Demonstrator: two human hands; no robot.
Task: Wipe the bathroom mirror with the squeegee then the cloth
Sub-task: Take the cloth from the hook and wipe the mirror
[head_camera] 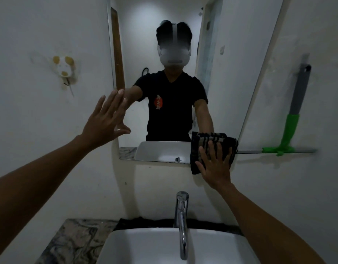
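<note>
The bathroom mirror [156,20] hangs on the white wall above the basin and reflects a person in a black shirt. My right hand [214,164] presses a dark striped cloth [208,141] flat against the mirror's lower right corner, fingers spread over it. My left hand [105,119] is open with fingers apart, its fingertips at the mirror's left edge. The squeegee [290,128], with a grey and green handle, hangs on the wall to the right of the mirror, its blade lying level at the bottom.
A white basin [137,246] with a chrome tap [181,221] sits directly below. A marbled counter [74,241] lies left of it. A small wall hook holder [64,68] is fixed left of the mirror.
</note>
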